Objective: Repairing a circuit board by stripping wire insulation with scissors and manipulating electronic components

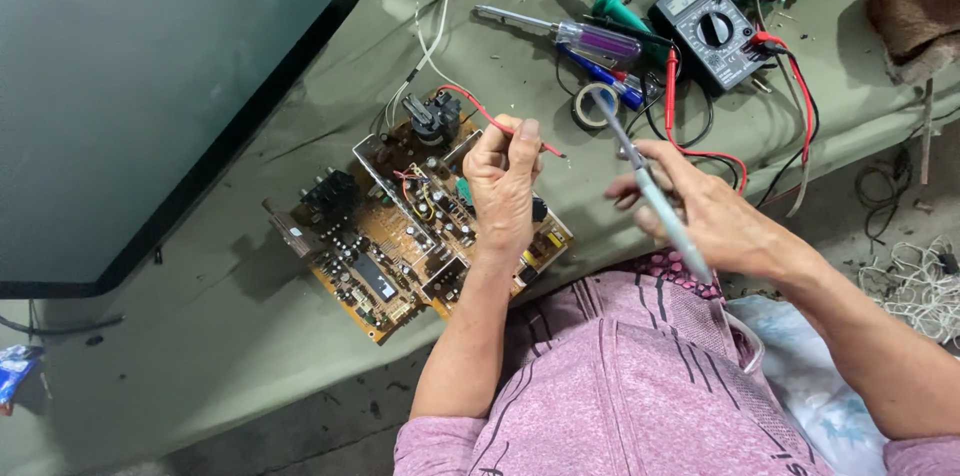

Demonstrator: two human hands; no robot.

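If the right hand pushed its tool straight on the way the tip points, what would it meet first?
Probably the tape roll just beyond the tip of the tool that the right hand holds; depth is unclear.

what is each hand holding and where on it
The left hand pinches a thin red wire near its free end. The right hand grips a grey slim tool around its handle, tip raised.

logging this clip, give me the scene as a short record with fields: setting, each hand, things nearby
setting: workbench under an olive cloth, seen from above
left hand: pinches a thin red wire above a brown circuit board
right hand: holds a slim grey tool, tip raised toward the wire's free end
nearby: multimeter with red and black leads, clear-handled screwdriver, roll of tape, dark flat screen
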